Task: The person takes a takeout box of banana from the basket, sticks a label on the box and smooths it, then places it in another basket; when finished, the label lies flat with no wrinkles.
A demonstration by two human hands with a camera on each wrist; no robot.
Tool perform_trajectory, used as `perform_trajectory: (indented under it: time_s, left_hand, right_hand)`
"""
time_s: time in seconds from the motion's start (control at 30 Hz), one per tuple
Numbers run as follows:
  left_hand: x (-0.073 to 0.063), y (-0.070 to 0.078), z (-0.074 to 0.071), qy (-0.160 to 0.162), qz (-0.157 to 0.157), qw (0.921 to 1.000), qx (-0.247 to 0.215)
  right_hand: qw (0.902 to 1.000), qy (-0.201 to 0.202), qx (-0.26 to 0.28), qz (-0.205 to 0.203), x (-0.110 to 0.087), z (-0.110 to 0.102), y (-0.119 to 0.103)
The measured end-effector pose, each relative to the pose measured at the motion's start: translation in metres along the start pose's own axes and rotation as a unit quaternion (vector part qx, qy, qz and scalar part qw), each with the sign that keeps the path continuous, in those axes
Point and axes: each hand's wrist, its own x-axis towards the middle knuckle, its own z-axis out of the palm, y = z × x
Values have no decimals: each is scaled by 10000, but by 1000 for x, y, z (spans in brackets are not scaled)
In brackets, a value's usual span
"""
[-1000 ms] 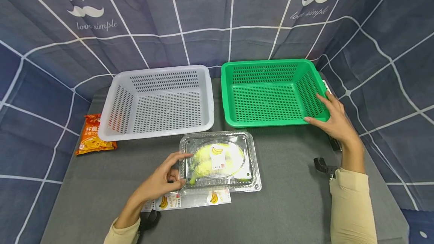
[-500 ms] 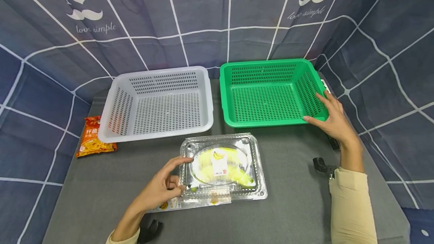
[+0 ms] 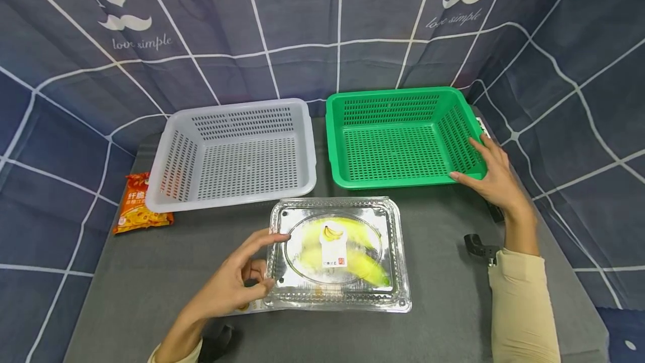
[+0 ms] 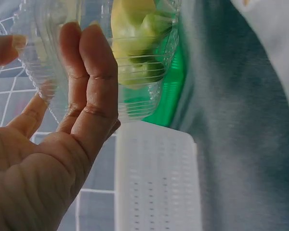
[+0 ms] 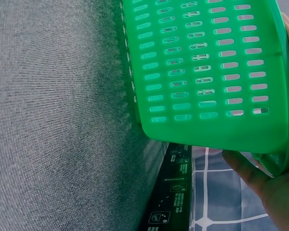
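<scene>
By its left edge, my left hand (image 3: 234,279) pinches a clear plastic clamshell box (image 3: 292,290), thumb and index finger at the rim. Inside lie yellow-green bananas (image 3: 370,268), under a lid bearing a banana sticker (image 3: 333,259). The left wrist view shows the box tilted, its ribbed side beside the curled fingers (image 4: 98,72). My right hand (image 3: 496,184) grips the near right corner of a green plastic basket (image 3: 393,153), with the thumb on the front rim and the other fingers along the right side. In the right wrist view most of this hand is cut off.
A pale grey basket (image 3: 247,164) stands left of the green one. An orange snack bag (image 3: 138,206) lies beside its left end. Partly covered by the clamshell is a printed strip (image 3: 247,310). A black printed box (image 5: 171,192) lies beyond the green basket.
The clamshell box has shifted right and toward me, looks larger in the head view, and now covers most of the printed strip. Its bananas show more clearly. My right hand stays on the basket.
</scene>
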Motion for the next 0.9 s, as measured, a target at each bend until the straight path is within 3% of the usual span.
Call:
perform_trajectory:
  time_s: [0.23, 0.57, 0.8, 0.9]
  left_hand:
    - [11, 18, -2, -42, 318, 9991, 292]
    - [28, 34, -10, 154, 266, 9977, 599]
    - [47, 35, -22, 282, 555, 9963, 596]
    - [56, 35, -26, 325, 455, 9965, 622]
  right_hand:
    - [10000, 56, 31, -24, -1, 0, 0]
    - [10000, 27, 39, -47, -2, -2, 1]
    - [10000, -39, 33, 31, -2, -1, 0]
    - [10000, -45, 23, 49, -2, 0, -1]
